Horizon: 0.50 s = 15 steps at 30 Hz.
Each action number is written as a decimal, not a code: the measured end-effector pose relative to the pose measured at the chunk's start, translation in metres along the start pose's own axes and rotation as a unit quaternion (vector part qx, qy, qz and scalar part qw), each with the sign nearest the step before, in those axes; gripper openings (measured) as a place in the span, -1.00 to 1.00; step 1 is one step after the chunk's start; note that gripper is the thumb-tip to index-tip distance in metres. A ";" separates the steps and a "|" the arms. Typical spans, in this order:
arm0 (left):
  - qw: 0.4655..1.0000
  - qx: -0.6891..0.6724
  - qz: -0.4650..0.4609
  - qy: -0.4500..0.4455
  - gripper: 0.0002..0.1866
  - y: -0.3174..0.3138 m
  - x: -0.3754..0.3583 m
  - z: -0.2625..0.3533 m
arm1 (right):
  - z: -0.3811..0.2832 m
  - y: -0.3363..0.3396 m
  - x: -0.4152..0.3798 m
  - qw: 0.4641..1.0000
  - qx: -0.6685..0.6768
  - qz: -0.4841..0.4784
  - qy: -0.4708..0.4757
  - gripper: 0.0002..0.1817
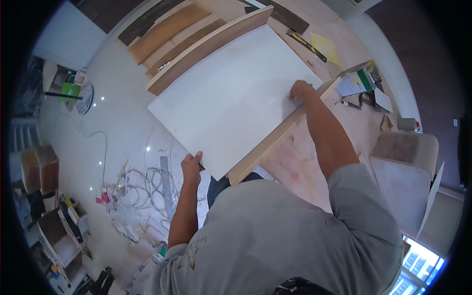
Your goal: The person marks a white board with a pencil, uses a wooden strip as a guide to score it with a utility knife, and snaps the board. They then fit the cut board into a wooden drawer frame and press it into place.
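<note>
A large white panel (pixel 231 98) lies tilted across the view, with a wooden board (pixel 211 49) standing along its far edge and another wooden strip (pixel 270 142) along its near edge. My left hand (pixel 192 164) grips the panel's lower left edge, thumb on top and the other fingers hidden beneath. Over the right part of the panel, beside the near strip, is my right hand (pixel 300 90), its fingers curled down to the white surface. Whether those fingers hold anything small is hidden.
Wooden planks (pixel 169 29) lie beyond the panel. A yellow-black tool (pixel 306 45) and a green-white box (pixel 355 82) rest on the worktable (pixel 305 157). Tangled cables (pixel 142 191) cover the floor at lower left. A wooden box (pixel 403 152) stands at right.
</note>
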<state>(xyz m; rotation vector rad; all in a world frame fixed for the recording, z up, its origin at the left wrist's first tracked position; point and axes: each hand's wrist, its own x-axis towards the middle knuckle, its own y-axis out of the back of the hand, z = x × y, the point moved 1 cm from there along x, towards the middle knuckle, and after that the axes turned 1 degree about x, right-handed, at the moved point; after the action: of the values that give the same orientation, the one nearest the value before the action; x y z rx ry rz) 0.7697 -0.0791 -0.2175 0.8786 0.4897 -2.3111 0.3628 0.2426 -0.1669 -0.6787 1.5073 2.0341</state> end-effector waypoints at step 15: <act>0.956 -0.275 -0.021 -0.101 -0.69 0.013 0.074 0.062 | 0.012 0.038 0.091 0.958 0.179 0.201 0.098 0.31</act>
<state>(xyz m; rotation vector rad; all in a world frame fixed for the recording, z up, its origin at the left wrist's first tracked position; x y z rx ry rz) 0.7056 -0.1517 -0.2267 0.3602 1.0021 -2.0997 0.2687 0.2550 -0.1976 -0.4621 2.2114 1.9262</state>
